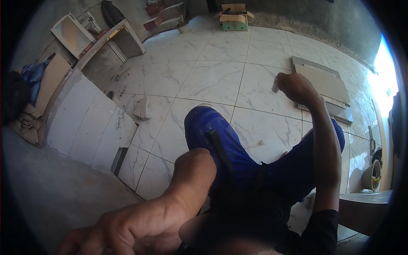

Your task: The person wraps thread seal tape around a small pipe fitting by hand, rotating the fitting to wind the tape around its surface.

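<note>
Close to the camera at the lower left is my left hand. Its fingers reach left, slightly bent and apart, with nothing visible in them; the fingertips run out of the bottom edge. My right hand is held out over the tiled floor, its fingers closed round a small pale, translucent object. Only one end of that object shows, so its kind is unclear. Just beyond this hand lies a stack of flat tiles or boards. My knees, in blue trousers, are bent below.
A cardboard box stands by the far wall. On the left are a tile-faced low wall, a ledge with tools and folded cardboard. A bucket sits at the right. Broken tile pieces lie on the floor.
</note>
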